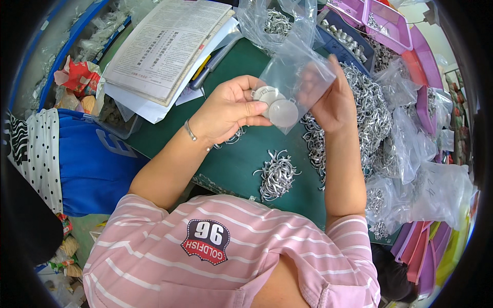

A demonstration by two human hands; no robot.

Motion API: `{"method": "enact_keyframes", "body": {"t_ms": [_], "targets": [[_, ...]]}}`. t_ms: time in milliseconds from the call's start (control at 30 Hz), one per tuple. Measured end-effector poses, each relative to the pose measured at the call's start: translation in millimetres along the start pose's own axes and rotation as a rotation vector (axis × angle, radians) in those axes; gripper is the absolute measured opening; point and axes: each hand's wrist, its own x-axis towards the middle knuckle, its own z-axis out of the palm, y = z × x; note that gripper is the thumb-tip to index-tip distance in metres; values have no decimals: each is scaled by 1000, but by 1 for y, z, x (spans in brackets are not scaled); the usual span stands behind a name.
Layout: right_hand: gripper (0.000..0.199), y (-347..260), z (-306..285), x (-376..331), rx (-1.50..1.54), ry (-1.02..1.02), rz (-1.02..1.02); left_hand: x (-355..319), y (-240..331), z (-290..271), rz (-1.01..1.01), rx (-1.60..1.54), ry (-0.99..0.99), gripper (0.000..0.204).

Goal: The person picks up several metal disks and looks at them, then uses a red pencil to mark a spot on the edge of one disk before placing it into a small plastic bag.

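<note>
My left hand [239, 105] is closed on a few flat, round silver discs [268, 96] with small lugs at their rims. One pale disc [283, 113] shows through the lower corner of a clear plastic bag [290, 69]. On the bag's right side, my right hand [331, 100] grips its edge, with some fingers seen through the film. Below the hands, a small heap of curved silver metal pieces [277, 175] lies on the green tabletop [231, 169]. A larger pile of the same pieces [367, 118] spreads beside my right forearm.
Stacked printed papers [164, 51] and a pen [202, 66] lie at the far left. A grey bin of metal parts [346, 41] and pink trays [387, 28] stand at the far right. Filled plastic bags [405, 138] crowd the right side. Blue cloth [92, 164] hangs at left.
</note>
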Motion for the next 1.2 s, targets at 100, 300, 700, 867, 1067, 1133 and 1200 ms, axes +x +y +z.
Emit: {"method": "enact_keyframes", "body": {"t_ms": [100, 300, 700, 867, 1067, 1133, 1200], "targets": [[31, 15, 13, -14, -248, 1, -58, -5, 4, 10, 81, 4, 89, 33], [22, 23, 19, -26, -400, 94, -157, -13, 11, 19, 128, 66, 71, 46], [11, 23, 11, -28, -418, -65, -304, -15, 18, 24, 163, 117, 124, 36], [13, 28, 9, -28, -421, -90, -436, -17, 16, 24, 221, 221, 134, 32], [14, 33, 0, -26, -606, -106, -685, -19, 14, 22, 277, 288, 82, 32], [14, 37, 1, -26, -613, -68, -709, -16, 10, 24, 291, 253, 61, 34], [15, 41, 4, -27, -582, -16, -665, -15, 5, 25, 272, 280, 81, 36]]}}
